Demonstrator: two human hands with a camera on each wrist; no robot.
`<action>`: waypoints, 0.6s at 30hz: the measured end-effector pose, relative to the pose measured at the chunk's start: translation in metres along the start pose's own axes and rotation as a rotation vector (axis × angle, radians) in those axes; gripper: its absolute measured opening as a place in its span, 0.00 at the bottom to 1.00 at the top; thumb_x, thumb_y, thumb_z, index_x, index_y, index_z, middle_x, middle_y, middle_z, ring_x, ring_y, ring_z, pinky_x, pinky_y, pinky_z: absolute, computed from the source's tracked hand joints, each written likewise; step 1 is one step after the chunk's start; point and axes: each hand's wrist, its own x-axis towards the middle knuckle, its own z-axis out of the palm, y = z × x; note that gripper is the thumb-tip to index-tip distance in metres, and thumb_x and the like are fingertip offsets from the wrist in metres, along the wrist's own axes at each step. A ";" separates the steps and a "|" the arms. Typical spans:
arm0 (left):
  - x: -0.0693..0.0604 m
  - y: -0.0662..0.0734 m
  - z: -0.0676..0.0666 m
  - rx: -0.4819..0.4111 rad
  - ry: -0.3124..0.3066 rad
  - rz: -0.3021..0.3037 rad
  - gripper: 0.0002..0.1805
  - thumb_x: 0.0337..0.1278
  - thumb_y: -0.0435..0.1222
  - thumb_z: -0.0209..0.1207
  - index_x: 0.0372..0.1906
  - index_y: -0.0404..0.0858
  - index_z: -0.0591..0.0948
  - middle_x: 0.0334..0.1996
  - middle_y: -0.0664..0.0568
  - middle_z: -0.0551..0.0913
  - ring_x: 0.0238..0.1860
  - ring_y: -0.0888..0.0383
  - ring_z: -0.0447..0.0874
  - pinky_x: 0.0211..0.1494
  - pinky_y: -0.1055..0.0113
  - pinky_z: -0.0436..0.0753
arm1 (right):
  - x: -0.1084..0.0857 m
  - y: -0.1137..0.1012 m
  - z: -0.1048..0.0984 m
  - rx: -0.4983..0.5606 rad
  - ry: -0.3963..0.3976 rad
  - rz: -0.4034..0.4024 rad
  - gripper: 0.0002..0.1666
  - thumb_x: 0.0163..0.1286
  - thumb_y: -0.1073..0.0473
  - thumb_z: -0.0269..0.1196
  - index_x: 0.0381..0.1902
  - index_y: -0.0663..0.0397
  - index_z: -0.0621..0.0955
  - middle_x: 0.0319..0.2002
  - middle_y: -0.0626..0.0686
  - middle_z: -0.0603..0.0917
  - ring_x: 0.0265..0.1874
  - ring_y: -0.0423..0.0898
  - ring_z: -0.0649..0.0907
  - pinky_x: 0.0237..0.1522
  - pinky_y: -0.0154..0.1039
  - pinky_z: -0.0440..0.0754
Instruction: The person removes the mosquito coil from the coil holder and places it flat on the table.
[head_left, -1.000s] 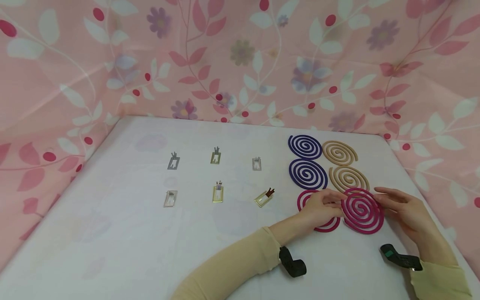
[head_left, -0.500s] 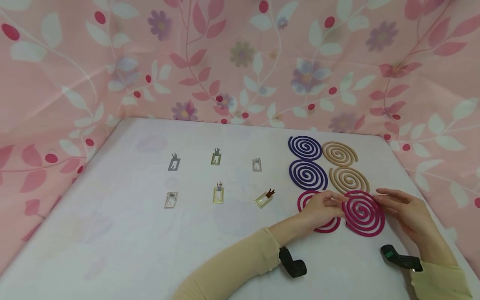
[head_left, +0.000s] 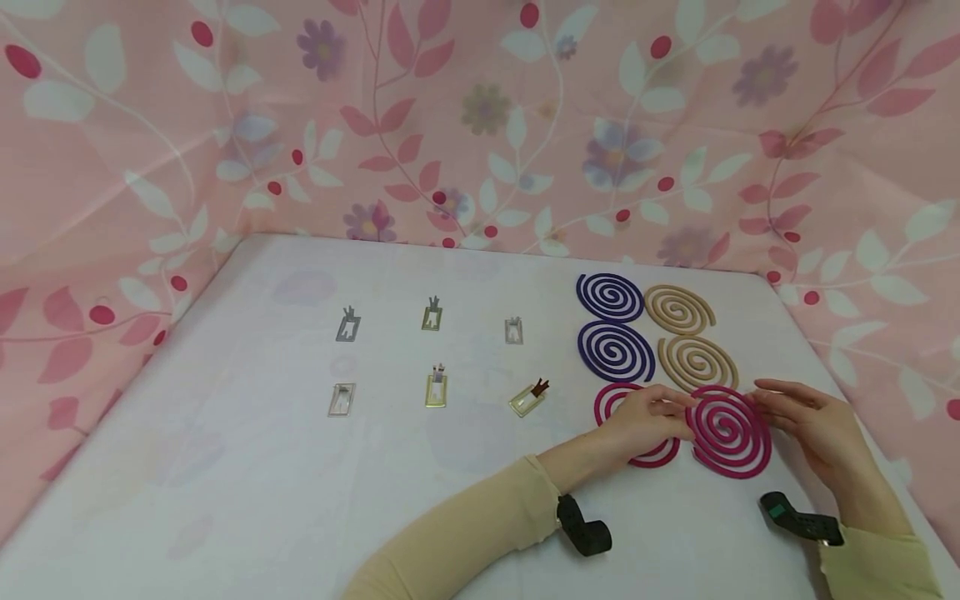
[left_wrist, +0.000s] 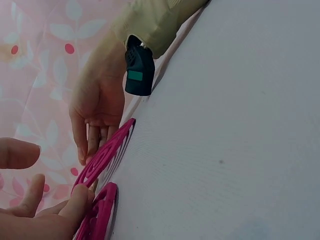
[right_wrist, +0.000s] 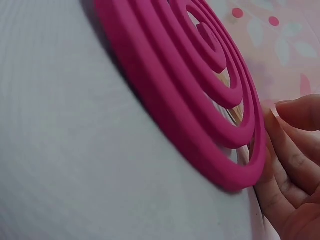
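A magenta mosquito coil [head_left: 727,431] is held slightly tilted over the white table at the right, between both hands. My left hand [head_left: 640,425] pinches its left edge, the thumb [left_wrist: 79,202] lying against the coil. Along the right edge, my right hand [head_left: 817,433] touches it with extended fingers [right_wrist: 282,172], its thumb [right_wrist: 302,112] standing apart from the coil. Beneath my left hand lies another magenta coil [head_left: 660,454], partly hidden. Behind are two blue coils [head_left: 611,297] and two tan coils [head_left: 678,308], lying flat in columns.
Several small metal coil stands [head_left: 437,389] in silver and gold lie spread over the middle of the white table [head_left: 225,483]. Pink floral cloth [head_left: 480,125] hangs along the back and sides. Each wrist wears a black camera [head_left: 583,527].
The held magenta coil has come slightly nearer to me and a little to the right. Both hands keep nearly the same place at its edges.
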 end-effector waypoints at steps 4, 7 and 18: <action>-0.001 0.000 0.000 0.011 -0.005 -0.006 0.14 0.54 0.28 0.66 0.46 0.44 0.85 0.49 0.54 0.87 0.51 0.66 0.82 0.56 0.69 0.79 | 0.000 0.001 0.000 0.003 -0.008 -0.001 0.09 0.73 0.58 0.62 0.42 0.38 0.87 0.34 0.38 0.90 0.34 0.32 0.87 0.35 0.24 0.84; -0.001 0.001 0.000 0.020 -0.008 -0.013 0.14 0.55 0.29 0.65 0.46 0.44 0.85 0.50 0.53 0.87 0.51 0.65 0.82 0.57 0.68 0.79 | 0.001 0.001 0.000 0.011 -0.015 0.004 0.08 0.73 0.57 0.61 0.42 0.38 0.87 0.34 0.39 0.90 0.34 0.33 0.88 0.36 0.24 0.84; -0.003 0.002 -0.001 0.031 -0.033 -0.030 0.15 0.57 0.30 0.65 0.48 0.46 0.83 0.51 0.53 0.86 0.50 0.64 0.83 0.61 0.64 0.78 | 0.001 0.001 0.001 0.006 -0.021 -0.012 0.08 0.74 0.57 0.61 0.42 0.40 0.87 0.34 0.40 0.90 0.34 0.34 0.87 0.36 0.25 0.84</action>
